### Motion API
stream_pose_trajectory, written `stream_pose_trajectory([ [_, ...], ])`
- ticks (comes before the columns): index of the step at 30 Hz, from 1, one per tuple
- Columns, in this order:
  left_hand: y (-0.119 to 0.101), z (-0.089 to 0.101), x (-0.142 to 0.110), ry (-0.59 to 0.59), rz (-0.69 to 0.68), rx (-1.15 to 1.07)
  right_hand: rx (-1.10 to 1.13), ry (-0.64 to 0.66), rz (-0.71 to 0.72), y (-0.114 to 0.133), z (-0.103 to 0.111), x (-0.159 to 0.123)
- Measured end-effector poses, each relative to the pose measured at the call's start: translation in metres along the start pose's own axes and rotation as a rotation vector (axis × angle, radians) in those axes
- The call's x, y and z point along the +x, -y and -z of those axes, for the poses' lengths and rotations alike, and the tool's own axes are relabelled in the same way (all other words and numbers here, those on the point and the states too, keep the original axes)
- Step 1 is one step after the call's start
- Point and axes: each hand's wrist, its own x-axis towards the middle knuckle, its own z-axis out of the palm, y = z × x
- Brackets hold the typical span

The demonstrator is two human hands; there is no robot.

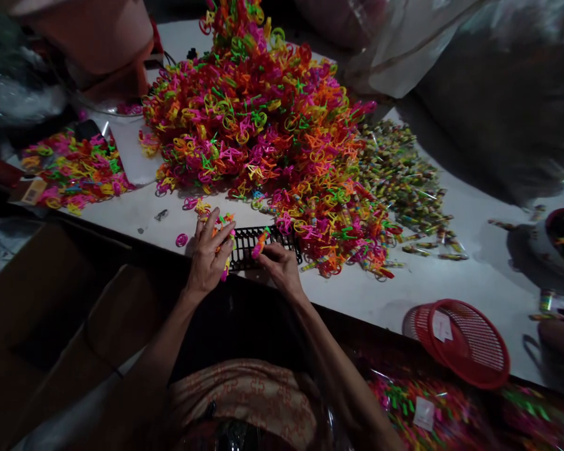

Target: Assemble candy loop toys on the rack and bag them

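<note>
A black slotted rack (245, 250) lies at the table's front edge. My left hand (209, 260) rests over its left end with the fingers stretched out, touching small bright plastic toy pieces (225, 219) set there. My right hand (282, 268) pinches a small pink, orange and green plastic toy piece (261, 243) above the middle of the rack. Its exact shape is too small to tell. Behind both hands rises a large heap of neon plastic toy pieces (263, 125), some with rings, spilling against the rack's right end.
Right of the heap lie many small wrapped tubes (399, 169). A red mesh basket (470, 344) lies tipped at the front edge. Bagged plastic pieces (75, 166) sit at the left, near a pink tub (98, 37). A white bowl (559, 244) stands far right.
</note>
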Motion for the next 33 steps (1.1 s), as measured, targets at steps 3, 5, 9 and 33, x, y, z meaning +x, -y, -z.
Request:
stream_pose_trajectory([
  [3, -0.001, 0.001, 0.000, 0.015, 0.007, -0.009, 0.037, 0.025, -0.012, 0.003, -0.015, -0.005],
  [5, -0.001, 0.002, 0.000, 0.029, 0.016, -0.012, 0.016, 0.065, 0.031, 0.006, -0.024, -0.008],
  [9, -0.003, 0.003, 0.000, 0.040, 0.022, -0.002, -0.206, 0.199, 0.187, 0.012, -0.029, -0.007],
  [33, 0.012, 0.024, 0.012, -0.034, 0.032, 0.042, -1.084, 0.162, 0.198, 0.086, 0.050, 0.038],
])
